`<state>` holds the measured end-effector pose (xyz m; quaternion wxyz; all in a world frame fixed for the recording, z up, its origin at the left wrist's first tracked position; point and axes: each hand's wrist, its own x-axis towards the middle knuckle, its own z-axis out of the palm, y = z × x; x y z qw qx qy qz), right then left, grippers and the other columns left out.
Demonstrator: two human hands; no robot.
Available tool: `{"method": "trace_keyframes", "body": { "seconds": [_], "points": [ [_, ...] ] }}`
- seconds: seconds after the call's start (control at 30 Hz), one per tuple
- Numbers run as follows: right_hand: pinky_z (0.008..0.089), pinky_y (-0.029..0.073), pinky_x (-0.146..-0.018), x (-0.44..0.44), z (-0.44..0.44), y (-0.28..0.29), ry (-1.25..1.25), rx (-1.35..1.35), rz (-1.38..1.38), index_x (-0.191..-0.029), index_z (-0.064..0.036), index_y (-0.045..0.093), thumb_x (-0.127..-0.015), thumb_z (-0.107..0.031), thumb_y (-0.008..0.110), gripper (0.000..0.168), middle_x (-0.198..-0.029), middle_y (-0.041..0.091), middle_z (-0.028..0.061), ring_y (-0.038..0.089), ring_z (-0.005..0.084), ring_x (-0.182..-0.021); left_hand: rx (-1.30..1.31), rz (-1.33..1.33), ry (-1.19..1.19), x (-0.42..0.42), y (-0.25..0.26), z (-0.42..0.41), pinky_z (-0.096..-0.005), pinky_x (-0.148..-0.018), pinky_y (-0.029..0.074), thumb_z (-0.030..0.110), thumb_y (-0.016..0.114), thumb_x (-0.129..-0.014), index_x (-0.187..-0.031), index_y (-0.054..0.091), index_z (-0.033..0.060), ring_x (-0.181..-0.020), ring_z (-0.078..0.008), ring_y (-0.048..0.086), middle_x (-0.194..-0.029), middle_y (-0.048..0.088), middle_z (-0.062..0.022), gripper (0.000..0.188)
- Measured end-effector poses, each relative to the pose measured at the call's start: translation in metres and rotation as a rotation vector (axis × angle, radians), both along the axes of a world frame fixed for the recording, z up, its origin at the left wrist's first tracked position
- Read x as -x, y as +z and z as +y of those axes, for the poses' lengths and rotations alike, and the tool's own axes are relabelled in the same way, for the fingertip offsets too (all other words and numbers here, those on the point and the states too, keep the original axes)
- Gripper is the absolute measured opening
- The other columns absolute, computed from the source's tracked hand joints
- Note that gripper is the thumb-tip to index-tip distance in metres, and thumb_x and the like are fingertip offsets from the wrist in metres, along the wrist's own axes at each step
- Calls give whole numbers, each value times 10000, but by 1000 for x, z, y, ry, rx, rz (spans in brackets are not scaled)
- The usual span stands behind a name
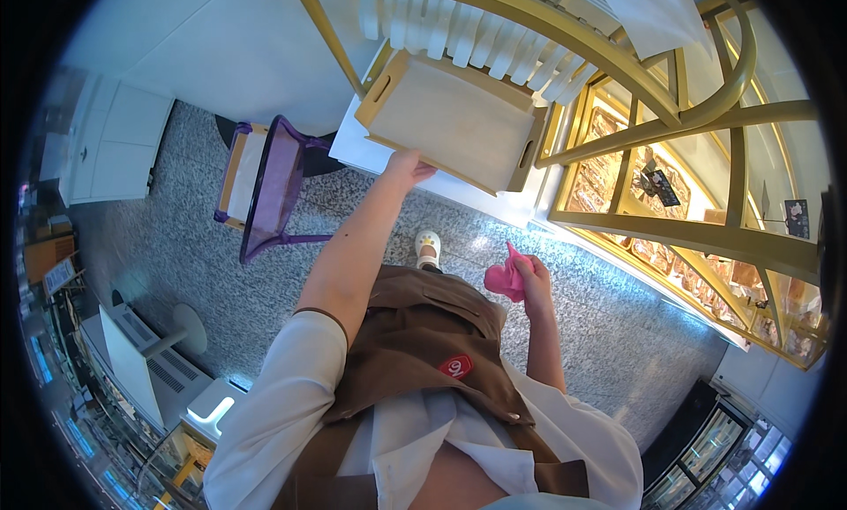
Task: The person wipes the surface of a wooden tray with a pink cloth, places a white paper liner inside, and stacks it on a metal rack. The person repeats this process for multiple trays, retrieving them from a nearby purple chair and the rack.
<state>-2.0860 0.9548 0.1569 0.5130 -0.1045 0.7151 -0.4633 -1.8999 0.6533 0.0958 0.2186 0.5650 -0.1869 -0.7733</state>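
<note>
My left hand (pixel 408 169) reaches forward to a tan tray (pixel 456 116) with slotted end handles and a pale lining sheet. It grips the tray's near edge, fingers partly hidden at the rim. The tray rests on a white counter (pixel 360 146) inside a gold-coloured metal frame (pixel 331 37). My right hand (pixel 537 286) is held out over the floor, beside my brown apron (pixel 423 338). Crumpled between its fingers is a bright pink cloth (pixel 508 276), apart from the tray.
Long white items (pixel 456 30) hang in a row behind the tray. To the right, a gold-framed display case (pixel 662 215) holds wrapped goods and small black signs. A purple-framed stand (pixel 271 186) occupies the floor at left. A white cabinet (pixel 119 139) lines the wall.
</note>
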Motion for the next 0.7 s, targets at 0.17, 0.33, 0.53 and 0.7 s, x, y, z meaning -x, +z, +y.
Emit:
{"method": "trace_keyframes", "body": {
  "seconds": [0.17,0.33,0.53,0.7],
  "points": [
    [252,483,-595,4,-12,19,2,-76,-98,-885,-46,603,-894,-231,607,185,-747,602,29,578,94,-687,64,40,48,-23,21,31,-440,-931,504,79,490,-906,-1137,488,-49,-1039,-307,603,-1109,587,-214,264],
    [240,495,-626,19,-10,-26,-212,91,-343,-872,-30,600,-909,-158,574,136,-860,637,67,598,114,-730,18,16,119,-119,38,103,-418,-887,527,70,515,-906,-1176,488,-16,-1007,-268,609,-1107,592,-150,284],
    [259,500,-628,44,-74,-92,-76,139,99,-948,-12,576,-864,-80,601,110,-864,648,107,609,147,-718,-32,-48,245,-208,75,179,-415,-882,528,69,541,-902,-1199,477,-3,-1036,-262,593,-1135,579,-130,312],
    [366,516,-680,79,-168,-89,197,-170,754,-867,21,618,-849,-354,610,376,-792,663,172,658,265,-721,-11,-86,311,-218,99,204,-420,-877,523,86,551,-914,-1113,527,3,-1017,-253,600,-1082,602,-108,217]
  ]
}}
